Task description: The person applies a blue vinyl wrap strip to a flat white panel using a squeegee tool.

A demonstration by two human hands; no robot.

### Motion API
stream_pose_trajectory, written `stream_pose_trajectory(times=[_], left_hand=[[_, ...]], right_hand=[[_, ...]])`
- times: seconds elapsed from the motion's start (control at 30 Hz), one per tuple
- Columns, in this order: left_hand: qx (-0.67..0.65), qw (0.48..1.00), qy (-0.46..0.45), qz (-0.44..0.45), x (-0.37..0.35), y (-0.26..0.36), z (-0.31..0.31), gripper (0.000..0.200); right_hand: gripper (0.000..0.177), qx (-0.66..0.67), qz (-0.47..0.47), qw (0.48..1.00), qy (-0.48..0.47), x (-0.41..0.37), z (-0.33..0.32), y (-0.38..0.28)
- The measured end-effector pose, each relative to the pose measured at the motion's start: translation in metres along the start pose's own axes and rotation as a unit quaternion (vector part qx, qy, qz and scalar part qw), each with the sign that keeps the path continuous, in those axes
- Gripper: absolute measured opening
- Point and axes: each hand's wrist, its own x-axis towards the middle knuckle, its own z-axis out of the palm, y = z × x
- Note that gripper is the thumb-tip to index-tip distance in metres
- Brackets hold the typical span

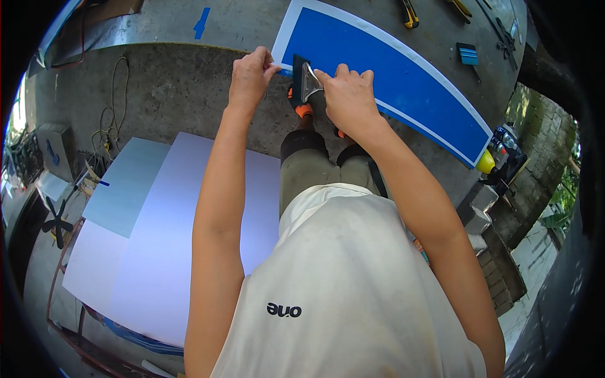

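Observation:
A blue panel with a white border [384,69] lies on the metal table, its near left corner sticking out past the table edge. My left hand [251,79] is at that corner, thumb and finger pinched together. A small bit of blue shows beside the fingertips, but what they hold is too small to make out. In my right hand [348,97] is a squeegee [304,79] with a wide black blade and a metal head. Its blade stands upright at the panel's left end, close to my left fingertips.
On the metal table [164,25] are a strip of blue tape [201,23], a yellow cutter knife [410,16] and a small blue brush-like tool [467,54]. Large pale sheets [164,220] lie at the left. A cord [113,107] trails over the concrete floor.

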Motion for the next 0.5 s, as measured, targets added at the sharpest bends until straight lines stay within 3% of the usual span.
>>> stream_pose_trajectory(times=[0.23,0.5], left_hand=[[-0.023,1.0,-0.003,-0.011,0.0,0.0,-0.001,0.029],[-0.042,0.999,0.002,-0.02,0.0,0.0,-0.004,0.028]], right_hand=[[0.055,0.018,0.013,0.999,0.029,-0.027,-0.006,0.034],[0.048,0.022,0.039,0.999,0.019,-0.035,-0.004,0.052]])
